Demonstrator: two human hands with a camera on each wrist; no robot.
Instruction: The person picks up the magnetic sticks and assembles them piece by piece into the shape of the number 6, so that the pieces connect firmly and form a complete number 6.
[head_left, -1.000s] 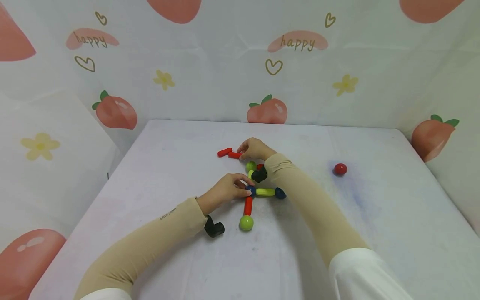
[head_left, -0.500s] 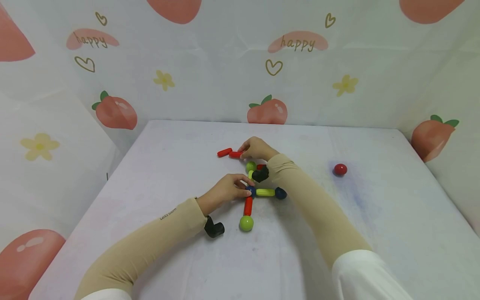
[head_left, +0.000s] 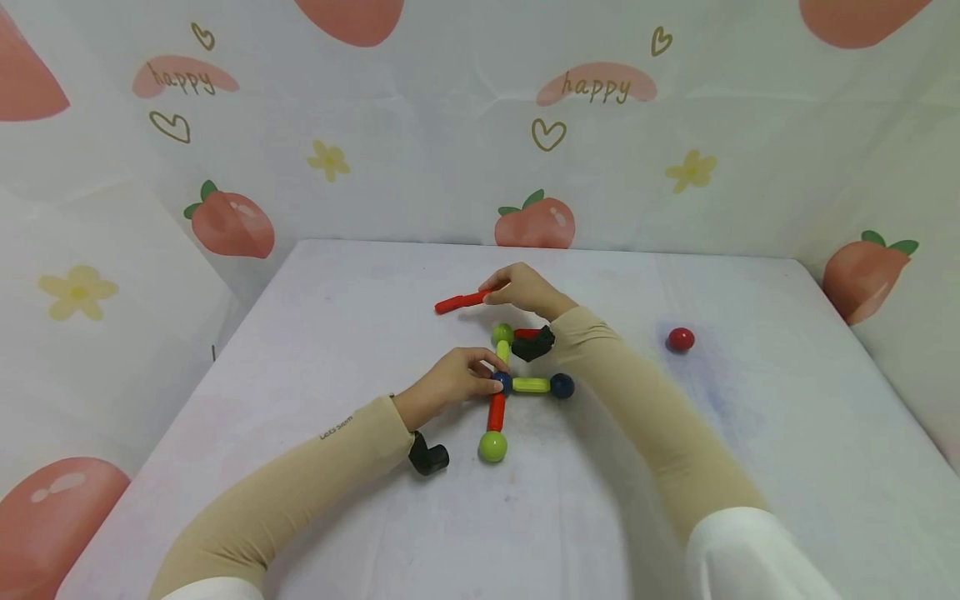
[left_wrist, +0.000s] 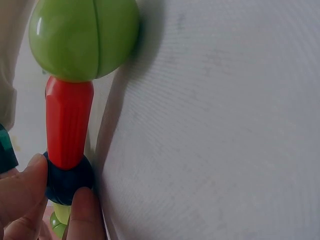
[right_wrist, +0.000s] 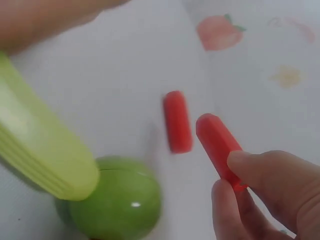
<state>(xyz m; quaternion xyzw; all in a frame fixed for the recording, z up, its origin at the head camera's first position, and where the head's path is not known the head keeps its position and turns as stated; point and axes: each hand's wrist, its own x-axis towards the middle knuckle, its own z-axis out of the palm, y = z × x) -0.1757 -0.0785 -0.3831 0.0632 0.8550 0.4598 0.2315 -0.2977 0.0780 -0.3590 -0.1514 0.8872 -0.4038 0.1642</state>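
My left hand [head_left: 455, 377] pinches a dark blue ball [left_wrist: 70, 182] at the centre of a ball-and-rod construction. From that ball a red rod [left_wrist: 69, 122] runs toward me to a green ball [head_left: 492, 446]. One yellow-green rod [head_left: 531, 385] goes right to another dark blue ball [head_left: 562, 386]. A second yellow-green rod [right_wrist: 40, 135] leads away to a far green ball [right_wrist: 120, 200], with a further red rod [head_left: 527, 333] at its right. My right hand [head_left: 522, 289] pinches a loose red rod [right_wrist: 220, 147] between thumb and fingers, raised over the table.
Another loose red rod [right_wrist: 177, 121] lies on the table just left of the right hand. Off to the right sits a red ball [head_left: 681, 339]. A printed cloth backdrop [head_left: 420, 192] rises behind the table's far edge.
The right hand has lifted a red rod off the table and moved slightly away and to the right. The left hand stays on the blue ball.
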